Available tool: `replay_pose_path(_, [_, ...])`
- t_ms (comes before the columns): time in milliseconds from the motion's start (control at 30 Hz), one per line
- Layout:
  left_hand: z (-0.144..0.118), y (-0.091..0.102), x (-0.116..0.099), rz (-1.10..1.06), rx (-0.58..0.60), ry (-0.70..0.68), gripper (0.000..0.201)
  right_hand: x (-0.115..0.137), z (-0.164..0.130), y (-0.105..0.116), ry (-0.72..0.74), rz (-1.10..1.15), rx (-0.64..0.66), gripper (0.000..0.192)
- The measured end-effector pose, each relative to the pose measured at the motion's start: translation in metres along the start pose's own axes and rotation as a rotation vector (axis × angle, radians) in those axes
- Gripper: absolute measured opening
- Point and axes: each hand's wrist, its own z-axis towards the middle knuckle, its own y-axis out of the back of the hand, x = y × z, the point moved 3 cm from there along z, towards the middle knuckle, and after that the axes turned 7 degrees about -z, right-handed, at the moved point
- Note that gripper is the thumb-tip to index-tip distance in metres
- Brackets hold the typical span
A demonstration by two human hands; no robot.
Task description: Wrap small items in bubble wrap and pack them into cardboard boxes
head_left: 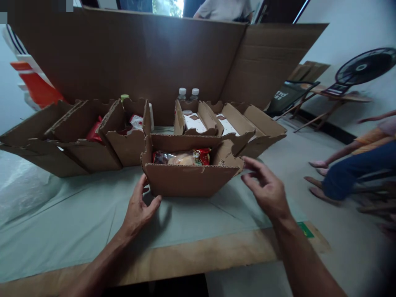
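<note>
hands (140,206) flank open carton (188,177)

Two clear plastic bottles with white caps (188,94) stand behind open brown cardboard boxes (229,123); a black fan (365,66) sits right.

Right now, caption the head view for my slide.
Two bare hands, left hand and right hand, flank an open cardboard box holding a snack packet.

Single head-worn view, looking forward and down, close over a table (77,218), cardboard wall (139,53) behind
</note>
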Motion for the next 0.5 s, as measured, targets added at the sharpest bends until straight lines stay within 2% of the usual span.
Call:
replay_pose_path(67, [-0.001, 0.0, 0.005, 0.006, 0.015, 0.04, 0.071, 0.011, 0.025, 0.019, 0.119, -0.238, -0.114, 0.047])
replay_pose_path(133, [-0.002, -0.001, 0.01, 0.021, 0.034, 0.074, 0.068, 0.029, 0.06, 0.027, 0.279, -0.389, -0.135, 0.042])
replay_pose_path(200, [-0.003, -0.001, 0.012, 0.029, 0.048, 0.089, 0.066, 0.047, 0.101, 0.024, 0.426, -0.437, -0.052, 0.033])
replay_pose_path(267, [-0.002, -0.002, 0.012, 0.023, 0.052, 0.091, 0.065, 0.062, 0.141, 0.012, 0.507, -0.423, 0.109, 0.024])
replay_pose_path(367, [0.0, -0.002, 0.011, 0.015, 0.04, 0.093, 0.065, 0.071, 0.186, -0.013, 0.431, -0.332, 0.338, 0.008])
replay_pose_path(433, [0.002, -0.002, 0.01, 0.008, 0.034, 0.09, 0.067, 0.068, 0.203, -0.027, 0.352, -0.276, 0.405, 0.023])
replay_pose_path(500, [0.004, -0.002, 0.008, 0.003, 0.036, 0.079, 0.068, 0.062, 0.211, -0.037, 0.35, -0.272, 0.437, 0.025])
